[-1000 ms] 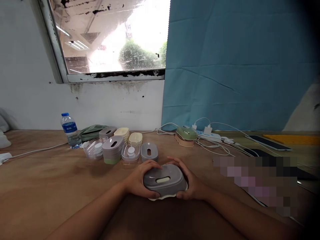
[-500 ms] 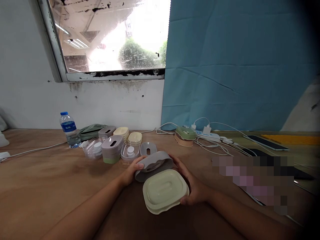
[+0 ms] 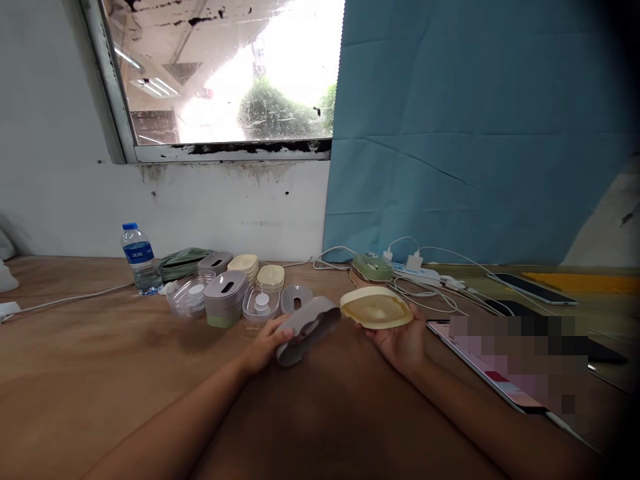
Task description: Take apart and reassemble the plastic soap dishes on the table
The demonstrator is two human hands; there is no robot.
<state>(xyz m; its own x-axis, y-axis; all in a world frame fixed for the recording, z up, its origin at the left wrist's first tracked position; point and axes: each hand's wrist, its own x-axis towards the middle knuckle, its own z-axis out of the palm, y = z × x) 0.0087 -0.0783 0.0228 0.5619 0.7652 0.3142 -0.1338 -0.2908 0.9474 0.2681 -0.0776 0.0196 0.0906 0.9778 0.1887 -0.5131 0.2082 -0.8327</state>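
My left hand (image 3: 264, 347) is closed on a grey oval plastic cover (image 3: 313, 319), tilted so its hollow side partly faces me. The thumb lies on its outer face. On the right, my right hand (image 3: 407, 343) grips a pale yellow shallow plastic lid (image 3: 377, 310) from below and by its right side, with its recessed face toward me. The two pieces are raised over the table and nearly meet at their inner edges. Just behind the grey cover lies a grey slotted lid (image 3: 299, 293), partly hidden by it.
A water bottle (image 3: 139, 260), a two-tone slotted box (image 3: 225, 300), clear containers (image 3: 261, 307) and stacked yellow lids (image 3: 243, 265) stand at the left back. Right of them are a green container (image 3: 374, 267), a power strip (image 3: 417, 272) with cables, and phones (image 3: 533, 287).
My right hand has moved the yellow lid up and rightward, apart from the grey cover, turning its recessed face toward me. My left hand has tilted the grey cover more steeply.
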